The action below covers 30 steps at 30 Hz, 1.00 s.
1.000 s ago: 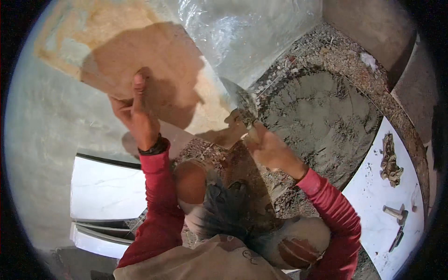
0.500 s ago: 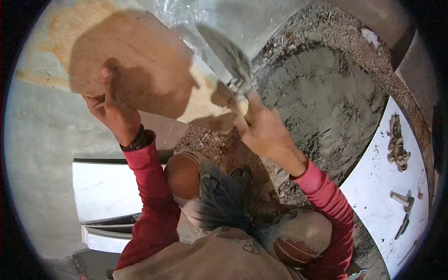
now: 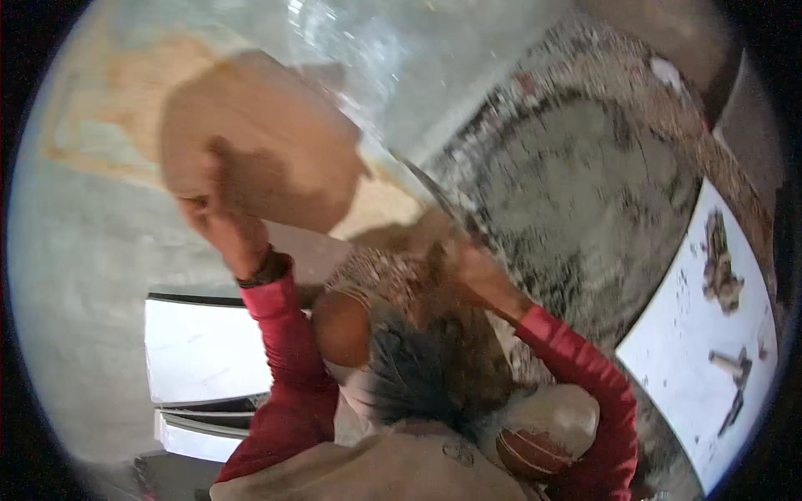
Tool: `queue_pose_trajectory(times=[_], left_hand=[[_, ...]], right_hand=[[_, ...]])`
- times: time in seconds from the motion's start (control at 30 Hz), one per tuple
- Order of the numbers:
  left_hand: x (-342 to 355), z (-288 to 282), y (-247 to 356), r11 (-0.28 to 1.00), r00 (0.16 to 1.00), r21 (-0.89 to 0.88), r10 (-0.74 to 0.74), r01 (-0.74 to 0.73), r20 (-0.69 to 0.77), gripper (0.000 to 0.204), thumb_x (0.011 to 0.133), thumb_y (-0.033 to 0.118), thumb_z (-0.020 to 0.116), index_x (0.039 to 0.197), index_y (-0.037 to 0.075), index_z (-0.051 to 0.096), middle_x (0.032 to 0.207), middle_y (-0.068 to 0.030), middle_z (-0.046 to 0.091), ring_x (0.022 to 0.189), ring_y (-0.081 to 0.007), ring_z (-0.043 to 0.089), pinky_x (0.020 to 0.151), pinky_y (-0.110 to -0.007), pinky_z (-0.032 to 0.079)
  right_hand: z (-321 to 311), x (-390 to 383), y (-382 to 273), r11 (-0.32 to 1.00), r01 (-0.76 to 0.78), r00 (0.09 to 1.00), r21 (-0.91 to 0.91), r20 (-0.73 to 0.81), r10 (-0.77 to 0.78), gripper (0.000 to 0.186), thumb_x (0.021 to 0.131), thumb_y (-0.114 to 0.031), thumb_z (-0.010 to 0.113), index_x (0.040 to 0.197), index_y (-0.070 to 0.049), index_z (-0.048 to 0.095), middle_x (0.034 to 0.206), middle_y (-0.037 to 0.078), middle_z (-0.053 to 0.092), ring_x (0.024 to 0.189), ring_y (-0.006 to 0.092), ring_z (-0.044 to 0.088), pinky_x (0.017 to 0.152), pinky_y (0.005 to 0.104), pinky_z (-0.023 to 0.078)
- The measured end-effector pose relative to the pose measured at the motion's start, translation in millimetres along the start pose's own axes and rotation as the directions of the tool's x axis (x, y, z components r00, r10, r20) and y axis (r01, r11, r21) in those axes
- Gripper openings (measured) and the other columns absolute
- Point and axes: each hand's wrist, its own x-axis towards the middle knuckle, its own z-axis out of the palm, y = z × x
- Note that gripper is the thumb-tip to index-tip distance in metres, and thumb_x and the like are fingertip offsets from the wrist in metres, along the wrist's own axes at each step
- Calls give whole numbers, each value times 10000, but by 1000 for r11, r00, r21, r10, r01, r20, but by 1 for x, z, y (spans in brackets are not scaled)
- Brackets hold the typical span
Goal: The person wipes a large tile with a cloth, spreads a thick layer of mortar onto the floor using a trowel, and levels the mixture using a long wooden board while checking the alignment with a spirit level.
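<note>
My left hand (image 3: 230, 225) grips the lower edge of a large, flat tan tile (image 3: 284, 142), with the thumb lying on its face. The tile is tilted and a dark shadow falls across it. Close to the tile's right-hand corner, my right hand (image 3: 469, 265) is closed, blurred by motion, around a trowel (image 3: 430, 185). Its blade shows nearly edge-on, pointing up and left. Beside it on the right lies a broad bed of wet grey mortar (image 3: 593, 192).
A white marbled tile (image 3: 668, 334) at the right carries a mortar-caked tool (image 3: 718, 263) and a hammer-like tool (image 3: 737, 384). White tiles (image 3: 205, 346) lie at the lower left. Clear plastic (image 3: 351, 58) spreads at the top. Rubble (image 3: 585, 46) borders the mortar.
The trowel has turned from showing its broad blade to nearly edge-on, and my right hand has dropped lower. The tile and my left hand sit slightly lower and farther right in the view.
</note>
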Motion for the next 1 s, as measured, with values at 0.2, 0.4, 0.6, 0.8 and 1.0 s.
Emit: queue_pose_trajectory(times=[0.2, 0.4, 0.6, 0.8, 1.0], left_hand=[[2, 14, 15, 995, 995, 11, -98, 98, 26, 506, 894, 234, 725, 1289, 14, 496, 1160, -97, 625, 983, -171, 612, 859, -315, 515], [-7, 40, 33, 979, 985, -152, -117, 135, 125, 465, 889, 139, 729, 1268, -9, 503, 1112, -86, 651, 994, -149, 612, 886, -294, 484], [-11, 74, 40, 987, 968, -160, 11, 30, 250, 453, 897, 116, 711, 1283, -5, 507, 1126, -86, 647, 1005, -145, 605, 863, -289, 484], [-5, 91, 37, 977, 899, 200, -150, 71, 412, 466, 893, 118, 710, 1286, -33, 511, 1190, -124, 628, 1026, -173, 606, 878, -297, 479], [6, 102, 22, 997, 944, -73, 35, -11, 329, 493, 891, 163, 719, 1289, -36, 507, 1172, -127, 640, 1051, -183, 599, 925, -324, 468]], right_hand=[[-23, -16, 58, 944, 86, 992, -319, 111, -53, 645, 924, -426, 560, 1308, 70, 411, 698, 177, 603, 607, 315, 604, 549, 401, 468], [-46, -20, -34, 976, -3, 997, -218, 76, 20, 472, 879, -291, 608, 1161, 66, 484, 697, 212, 583, 627, 390, 605, 574, 445, 481], [-168, 8, -160, 919, 288, 949, -269, -52, -312, 403, 894, -179, 570, 1210, 63, 506, 889, 298, 632, 872, 408, 665, 748, 454, 532], [-301, 14, -342, 660, 47, 893, -750, -264, -364, 455, 920, -341, 607, 1256, -37, 561, 777, 91, 651, 616, 245, 640, 605, 396, 544], [-240, -2, -197, 997, 73, 887, 7, -457, -62, 412, 972, -384, 554, 1126, -4, 585, 627, 78, 579, 514, 167, 565, 503, 336, 468]])
